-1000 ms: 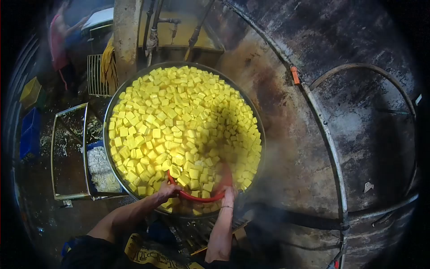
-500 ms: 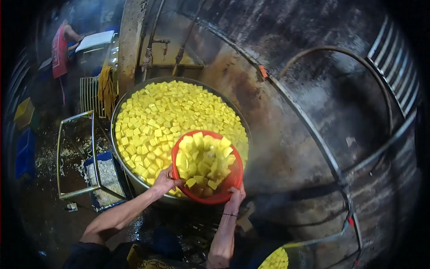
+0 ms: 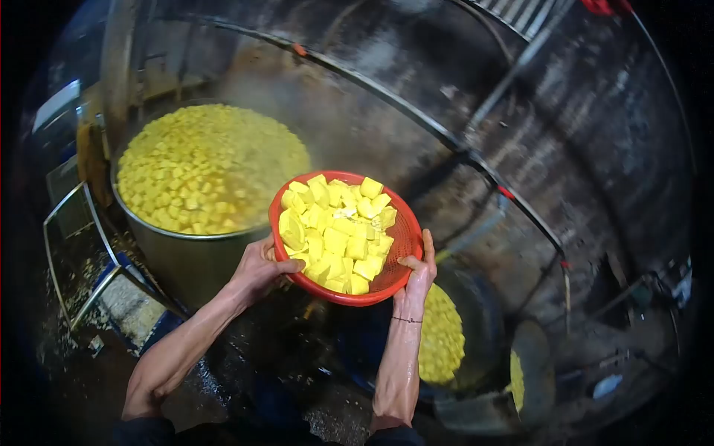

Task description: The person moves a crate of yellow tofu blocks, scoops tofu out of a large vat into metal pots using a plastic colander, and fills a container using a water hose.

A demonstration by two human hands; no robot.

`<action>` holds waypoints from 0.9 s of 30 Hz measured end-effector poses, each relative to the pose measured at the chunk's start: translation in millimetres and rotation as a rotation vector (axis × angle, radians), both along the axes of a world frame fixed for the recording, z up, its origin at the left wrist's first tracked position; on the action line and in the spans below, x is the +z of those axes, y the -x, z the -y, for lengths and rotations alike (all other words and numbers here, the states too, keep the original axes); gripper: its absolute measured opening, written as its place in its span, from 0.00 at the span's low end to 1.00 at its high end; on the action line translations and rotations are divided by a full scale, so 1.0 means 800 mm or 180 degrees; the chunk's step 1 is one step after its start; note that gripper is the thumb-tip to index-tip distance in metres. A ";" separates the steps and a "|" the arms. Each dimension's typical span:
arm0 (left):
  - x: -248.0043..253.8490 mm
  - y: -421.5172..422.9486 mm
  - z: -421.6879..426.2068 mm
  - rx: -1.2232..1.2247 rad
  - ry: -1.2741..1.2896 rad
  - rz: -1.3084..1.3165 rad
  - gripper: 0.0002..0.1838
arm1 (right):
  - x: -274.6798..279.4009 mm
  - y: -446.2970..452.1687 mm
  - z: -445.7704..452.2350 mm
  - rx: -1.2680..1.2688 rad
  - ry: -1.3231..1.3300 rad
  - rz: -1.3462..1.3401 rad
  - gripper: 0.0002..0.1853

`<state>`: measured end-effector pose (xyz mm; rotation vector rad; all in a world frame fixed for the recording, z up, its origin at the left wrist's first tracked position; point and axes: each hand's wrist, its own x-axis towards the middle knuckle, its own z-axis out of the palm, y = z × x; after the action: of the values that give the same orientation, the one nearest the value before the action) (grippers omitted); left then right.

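Between my two hands I hold a red plastic colander [image 3: 407, 245] filled with yellow cubes [image 3: 338, 234] of cut food whose exact kind I cannot make out. My left hand [image 3: 259, 266] grips its lower left rim, thumb inside. On the right rim my right hand [image 3: 418, 269] is closed, thumb over the edge. Behind and to the left stands a large steaming metal pot [image 3: 175, 256] full of similar cubes in liquid. Partly hidden behind my right forearm is a dark basin [image 3: 483, 312] with a heap of yellow cubes [image 3: 440, 338] in it.
A metal pipe rail [image 3: 387, 93] runs along the stained wall. At left are a metal frame [image 3: 65, 201] and a blue crate [image 3: 111, 269] of pale scraps. Another vessel [image 3: 539, 349] with yellow contents stands at lower right. The floor looks wet.
My view has swung to the right. The colander has moved from over the pot to beside it, more level now, with both hands still on its rim.
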<state>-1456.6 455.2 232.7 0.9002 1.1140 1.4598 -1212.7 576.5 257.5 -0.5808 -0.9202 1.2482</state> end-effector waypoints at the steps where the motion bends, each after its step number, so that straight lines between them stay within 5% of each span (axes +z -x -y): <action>1: 0.009 -0.023 0.005 -0.0140 -0.0020 0.0023 0.23 | 0.006 -0.028 0.012 -0.0140 -0.0020 0.0023 0.42; 7: 0.020 -0.191 -0.006 -0.1112 -0.0242 0.0182 0.23 | 0.043 -0.234 0.071 -0.1219 0.0195 0.0630 0.35; 12: -0.020 -0.328 -0.063 -0.1802 0.0438 0.0422 0.24 | 0.046 -0.365 0.068 -0.1929 0.0197 0.0958 0.30; 15: -0.093 -0.422 -0.108 -0.1785 0.1424 0.0502 0.21 | 0.009 -0.448 0.040 -0.1846 0.0350 0.1451 0.29; 17: -0.174 -0.466 -0.143 -0.2462 0.0591 -0.0364 0.19 | -0.011 -0.470 0.026 -0.1988 0.0405 0.1611 0.28; 23: -0.179 -0.551 -0.141 -0.1521 0.2482 0.1389 0.20 | -0.146 -0.570 -0.028 -0.1734 0.0705 0.1183 0.32; 27: -0.193 -0.592 -0.146 -0.1355 0.2600 0.1148 0.24 | -0.154 -0.581 -0.036 -0.1726 0.0669 0.1197 0.36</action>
<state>-982.9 571.6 78.5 0.2475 1.0277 0.6677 -748.0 604.9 134.0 -1.1752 -0.8611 0.7561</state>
